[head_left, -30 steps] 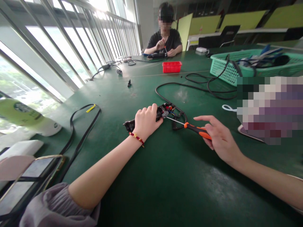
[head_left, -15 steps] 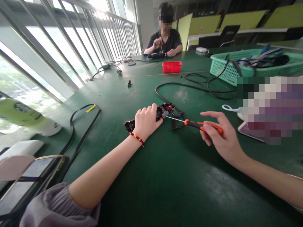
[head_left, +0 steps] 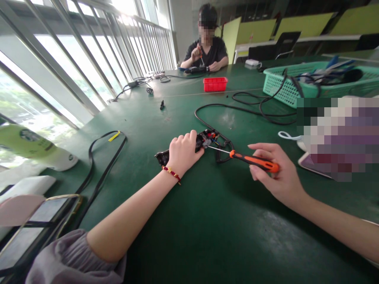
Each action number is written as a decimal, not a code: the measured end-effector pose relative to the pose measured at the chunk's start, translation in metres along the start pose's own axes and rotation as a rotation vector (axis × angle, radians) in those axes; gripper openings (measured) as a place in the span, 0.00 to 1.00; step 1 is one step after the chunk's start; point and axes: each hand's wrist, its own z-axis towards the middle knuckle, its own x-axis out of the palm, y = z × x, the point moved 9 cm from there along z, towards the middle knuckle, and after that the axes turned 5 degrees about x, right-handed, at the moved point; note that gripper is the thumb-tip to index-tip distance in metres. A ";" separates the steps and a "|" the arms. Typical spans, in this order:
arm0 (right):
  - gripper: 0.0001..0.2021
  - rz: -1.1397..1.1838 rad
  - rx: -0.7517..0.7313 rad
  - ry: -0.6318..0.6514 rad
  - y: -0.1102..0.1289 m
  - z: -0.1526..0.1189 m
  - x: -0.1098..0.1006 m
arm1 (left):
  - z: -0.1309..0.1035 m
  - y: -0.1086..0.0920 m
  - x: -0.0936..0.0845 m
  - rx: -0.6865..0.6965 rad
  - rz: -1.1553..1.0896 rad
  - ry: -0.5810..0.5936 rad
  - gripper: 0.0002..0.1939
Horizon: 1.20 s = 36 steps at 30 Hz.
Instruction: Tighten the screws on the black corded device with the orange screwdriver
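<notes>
My left hand is wrapped over a long black handheld device and holds it against the green table. At its right end the casing is open, showing small red parts and coloured wires; its exact kind I cannot make out. From the right, my right hand holds an orange and black screwdriver by the rear of its handle, thumb below and fingers partly spread above. The metal shaft points left, and its tip meets the open end of the device beside my left thumb.
A black cable loops behind the device. Beyond it stand a red tray and a green basket of tools and cables. A small black part lies left. Across the table, a person holds a screwdriver over a black device.
My right hand's grip has shifted: the thumb has dropped off the top of the handle to below it, and the handle has rolled. My left hand and the device stay put.
</notes>
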 end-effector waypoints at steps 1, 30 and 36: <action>0.17 -0.022 -0.059 -0.004 0.004 -0.001 0.000 | 0.000 0.000 0.000 0.001 0.004 0.000 0.15; 0.14 -0.595 -0.542 0.551 0.027 -0.030 0.063 | -0.073 0.105 -0.010 -0.381 -0.079 0.268 0.17; 0.14 -0.591 -0.544 0.551 0.027 -0.030 0.063 | -0.109 0.150 -0.021 -0.500 0.162 0.175 0.18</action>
